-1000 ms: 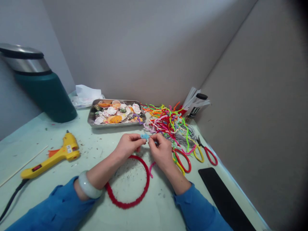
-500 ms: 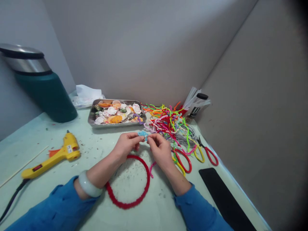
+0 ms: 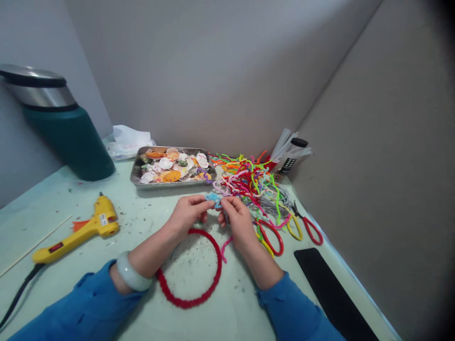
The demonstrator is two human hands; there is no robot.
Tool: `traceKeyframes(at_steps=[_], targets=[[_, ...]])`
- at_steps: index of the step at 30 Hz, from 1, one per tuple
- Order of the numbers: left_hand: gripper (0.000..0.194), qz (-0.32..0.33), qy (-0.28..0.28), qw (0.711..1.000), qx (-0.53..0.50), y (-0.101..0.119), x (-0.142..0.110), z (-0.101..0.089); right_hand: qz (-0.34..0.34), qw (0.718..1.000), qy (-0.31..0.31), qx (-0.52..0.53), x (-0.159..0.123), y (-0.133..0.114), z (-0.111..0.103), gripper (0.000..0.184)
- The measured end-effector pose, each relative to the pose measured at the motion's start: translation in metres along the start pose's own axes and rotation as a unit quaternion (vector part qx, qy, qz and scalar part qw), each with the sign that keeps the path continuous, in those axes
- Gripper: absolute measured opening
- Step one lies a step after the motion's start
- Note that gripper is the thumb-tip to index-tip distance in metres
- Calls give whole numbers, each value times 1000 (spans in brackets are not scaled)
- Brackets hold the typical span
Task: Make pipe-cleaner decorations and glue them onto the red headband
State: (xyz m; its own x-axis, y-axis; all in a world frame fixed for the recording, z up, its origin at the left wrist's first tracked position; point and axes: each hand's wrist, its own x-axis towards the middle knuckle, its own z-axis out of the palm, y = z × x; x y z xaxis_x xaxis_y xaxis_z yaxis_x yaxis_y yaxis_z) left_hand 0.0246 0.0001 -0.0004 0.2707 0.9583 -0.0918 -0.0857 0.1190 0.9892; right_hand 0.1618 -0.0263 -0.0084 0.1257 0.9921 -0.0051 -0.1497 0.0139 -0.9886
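Red and fuzzy, a ring (image 3: 185, 303) lies on the pale green table (image 3: 245, 308), its left side partly hidden by the left forearm. Just beyond the ring's far edge, both hands meet at a small light-blue fuzzy piece (image 3: 213, 197). The left hand (image 3: 185, 213) pinches its left side between thumb and bent fingers; the right hand (image 3: 239, 220) has thumb and forefinger closed on its right edge. How the piece is bent between the fingertips is too small to tell. A pale bangle (image 3: 133, 273) circles the left wrist, to the left of the ring. Close to the ring's right side, a pink strand (image 3: 223, 251) pokes out near the right wrist. Farther left of the ring lie a yellow glue gun (image 3: 81, 232) and a thin stick (image 3: 37, 245), with a green bottle (image 3: 67, 139) behind them. Well beyond the ring sits a metal tray (image 3: 170, 186) of shells (image 3: 168, 166); beyond and to its right, a tangled heap of coloured fuzzy stems (image 3: 245, 182). Right of the ring are red-handled scissors (image 3: 313, 232) and a black strip (image 3: 330, 293)
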Motion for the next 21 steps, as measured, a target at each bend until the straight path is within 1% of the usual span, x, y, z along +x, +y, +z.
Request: traceKeyframes(at_steps=[1, 5, 11, 13, 16, 21], targets=[[22, -3, 4, 1000, 5, 1, 0, 1, 4, 1000, 3, 0, 1, 0, 0, 19], [22, -10, 11, 999, 33, 2, -1, 2, -18, 1000, -4, 17, 1, -1, -1, 14], [21, 0, -29, 1000, -9, -1, 0, -2, 39, 990, -49, 128, 3, -2, -7, 16], [21, -2, -39, 999, -17, -1, -1, -3, 51, 985, -67, 150, 5, 0, -10, 17], [21, -10, -48, 998, -26, 0, -1, -3, 67, 983, -82, 153, 7, 1, -14, 16], [19, -18, -57, 998, -37, 0, 0, -5, 76, 985, -97, 118, 8, -4, -20, 19]])
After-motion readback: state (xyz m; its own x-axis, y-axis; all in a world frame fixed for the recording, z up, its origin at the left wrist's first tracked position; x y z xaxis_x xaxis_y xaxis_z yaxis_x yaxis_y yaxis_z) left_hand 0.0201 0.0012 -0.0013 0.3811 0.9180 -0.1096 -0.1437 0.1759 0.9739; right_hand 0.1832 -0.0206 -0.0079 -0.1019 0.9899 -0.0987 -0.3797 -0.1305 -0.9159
